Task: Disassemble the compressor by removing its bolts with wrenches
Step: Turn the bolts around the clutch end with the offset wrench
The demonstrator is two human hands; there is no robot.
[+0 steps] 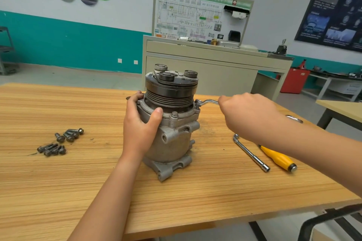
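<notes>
In the head view, the compressor [170, 146] stands on end at the centre of the frame on the wooden table [58, 182], pulley upward. Our left hand [139, 123] wraps its fingers and thumb round the upper flange. Our right hand [248, 111] is closed on the handle of a wrench [207, 102], whose head sits on a bolt at the flange's right edge. Another flange bolt [174, 114] faces us, not yet out.

We judge two risks. If the wrench head is not fully seated, a hard pull could slip it off and round the bolt. The tall casting could also tip if the left hand's hold loosens.

We see no tray or box. The removed bolts [60, 141] lie loose at centre left, free to roll. A socket bar [250, 152] and a yellow-handled screwdriver [278, 158] lie at lower right.
</notes>
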